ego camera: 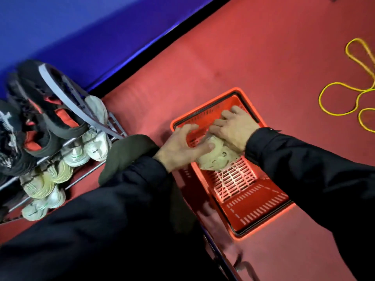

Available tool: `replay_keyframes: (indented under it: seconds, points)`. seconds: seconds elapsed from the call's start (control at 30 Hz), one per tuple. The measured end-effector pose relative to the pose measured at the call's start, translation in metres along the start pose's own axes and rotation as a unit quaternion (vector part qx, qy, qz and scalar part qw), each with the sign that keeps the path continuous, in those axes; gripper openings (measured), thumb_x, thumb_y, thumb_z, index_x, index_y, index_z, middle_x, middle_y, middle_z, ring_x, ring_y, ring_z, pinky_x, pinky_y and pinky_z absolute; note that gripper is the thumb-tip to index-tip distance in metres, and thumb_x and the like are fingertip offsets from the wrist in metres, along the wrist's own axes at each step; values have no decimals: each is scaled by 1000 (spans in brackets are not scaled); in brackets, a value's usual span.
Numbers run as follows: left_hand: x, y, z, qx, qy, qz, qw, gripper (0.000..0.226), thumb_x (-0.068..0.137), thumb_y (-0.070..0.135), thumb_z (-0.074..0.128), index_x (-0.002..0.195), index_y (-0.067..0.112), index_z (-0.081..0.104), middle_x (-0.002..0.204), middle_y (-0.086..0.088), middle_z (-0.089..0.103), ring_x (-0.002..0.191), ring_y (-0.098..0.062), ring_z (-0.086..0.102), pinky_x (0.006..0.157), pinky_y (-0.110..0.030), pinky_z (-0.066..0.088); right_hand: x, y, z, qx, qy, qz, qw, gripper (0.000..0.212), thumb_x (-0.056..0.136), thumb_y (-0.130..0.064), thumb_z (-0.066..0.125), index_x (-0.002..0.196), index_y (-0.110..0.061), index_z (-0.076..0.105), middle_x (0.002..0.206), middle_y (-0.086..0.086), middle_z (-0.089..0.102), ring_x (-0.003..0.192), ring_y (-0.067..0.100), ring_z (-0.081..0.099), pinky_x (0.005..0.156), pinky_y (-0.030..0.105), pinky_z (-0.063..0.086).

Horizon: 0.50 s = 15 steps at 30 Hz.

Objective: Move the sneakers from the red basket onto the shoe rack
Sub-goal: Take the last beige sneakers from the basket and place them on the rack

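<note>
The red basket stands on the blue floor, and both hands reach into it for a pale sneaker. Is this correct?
Not quite. The head view shows the red basket standing on a red floor; only the wall behind the shoe rack is blue. The rest holds: the left hand and the right hand both reach into it for the pale sneaker.

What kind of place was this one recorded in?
Probably a staged indoor room or shop-like corner, not clearly a home: red carpet against a blue wall, a metal shoe rack full of sneakers, and a red shopping-style basket on the floor.
</note>
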<state>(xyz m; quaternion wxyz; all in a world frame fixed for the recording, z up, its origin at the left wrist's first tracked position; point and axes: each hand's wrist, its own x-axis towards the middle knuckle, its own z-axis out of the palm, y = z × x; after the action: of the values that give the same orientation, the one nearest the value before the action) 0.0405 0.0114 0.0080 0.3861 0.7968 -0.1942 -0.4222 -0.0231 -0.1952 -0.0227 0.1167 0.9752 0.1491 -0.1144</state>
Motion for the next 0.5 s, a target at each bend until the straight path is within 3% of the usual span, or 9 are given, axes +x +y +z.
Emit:
replay_keyframes:
  seconds: [0.07,0.2,0.27,0.33,0.5]
  points:
    - [-11,14,5,23,-25,17,999,104,49,71,77,137,26,43,131,1,58,122,-14,56,107,-39,46,-7,-1,-45,-8,104,-8,994,19,83,-30,57,101,-28,63,87,-7,64,83,26,57,75,42,44]
    - [-39,46,-17,38,77,73,994,89,55,49,75,136,37,39,124,4,59,115,-15,59,99,-40,50,-7,2,-128,-21,241,-15,970,25,85,-24,51,104,-25,67,90,-8,66,85,27,60,65,37,48]
    - [-60,58,-40,-54,103,106,988,87,64,31,78,142,33,40,125,7,61,109,-1,62,96,-24,52,-4,0,-165,-32,260,-16,965,25,89,-24,49,107,-25,66,94,-8,67,86,26,60,58,35,50]
    - [-85,66,-64,-121,114,131,977,84,71,10,78,145,26,42,120,10,62,92,14,61,77,-6,48,3,-8,-197,-58,259,-22,964,24,92,-26,48,111,-26,63,98,-8,66,90,26,59,52,35,51]
    - [-143,60,-112,-239,173,174,940,78,73,-4,71,141,29,49,99,4,66,60,4,57,57,-15,44,30,-52,-274,-108,294,-44,949,24,93,-30,48,115,-28,57,115,2,61,96,31,56,51,38,52]
